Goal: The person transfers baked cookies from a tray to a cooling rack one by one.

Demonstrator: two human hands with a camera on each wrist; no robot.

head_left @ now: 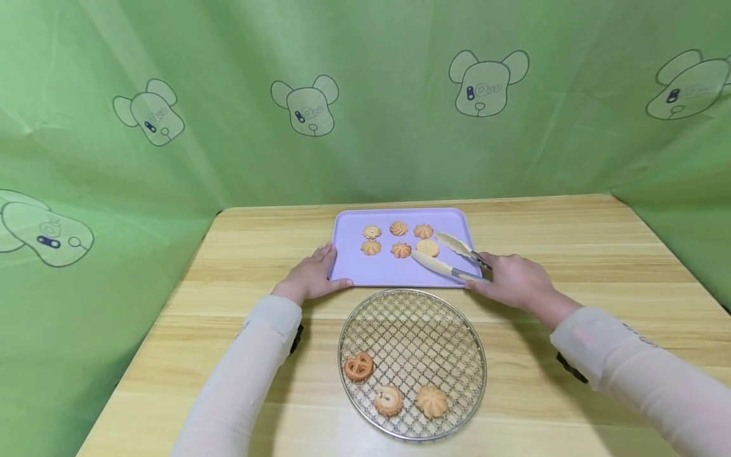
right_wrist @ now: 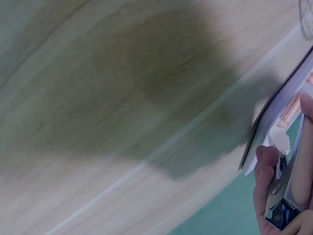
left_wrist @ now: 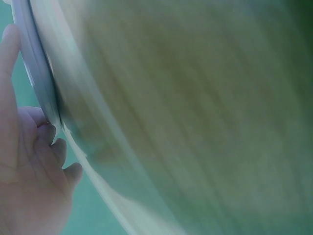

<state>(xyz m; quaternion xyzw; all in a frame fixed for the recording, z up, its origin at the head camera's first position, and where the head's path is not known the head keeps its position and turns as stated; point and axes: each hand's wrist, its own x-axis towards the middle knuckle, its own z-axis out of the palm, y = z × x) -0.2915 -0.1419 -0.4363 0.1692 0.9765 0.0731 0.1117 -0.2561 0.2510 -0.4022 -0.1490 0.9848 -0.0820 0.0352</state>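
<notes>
Nearest, wire rack: a round metal wire cooling rack [head_left: 412, 304] lies on the pale wooden surface [head_left: 571, 254] closest to the person. It holds three biscuits along its near edge: a brown pretzel-shaped biscuit [head_left: 358, 366], a round golden biscuit [head_left: 388, 400] and a swirled golden biscuit [head_left: 431, 400].

Left hand: the left hand [head_left: 312, 276] rests flat against the near left corner of the tray, fingers straight and relaxed, holding nothing.

Right hand: the right hand [head_left: 516, 279] has its fingers curled round the handle of cream-tipped metal serving tongs [head_left: 451, 257]. The tong arms are spread apart, empty, and lie over the tray's right side.

Farther, tray: a rectangular lilac plastic tray [head_left: 348, 270] sits just beyond the rack. It holds six small golden piped biscuits [head_left: 399, 228] in two rows of three; the tong tips are just beside the right-hand biscuit of the near row.

Doing it well: probably best to keep the tray steadied, close the tips gently round one biscuit so it does not crumble, and lift straight up.

Behind: a green cloth backdrop [head_left: 365, 95] printed with cartoon bear heads.
</notes>
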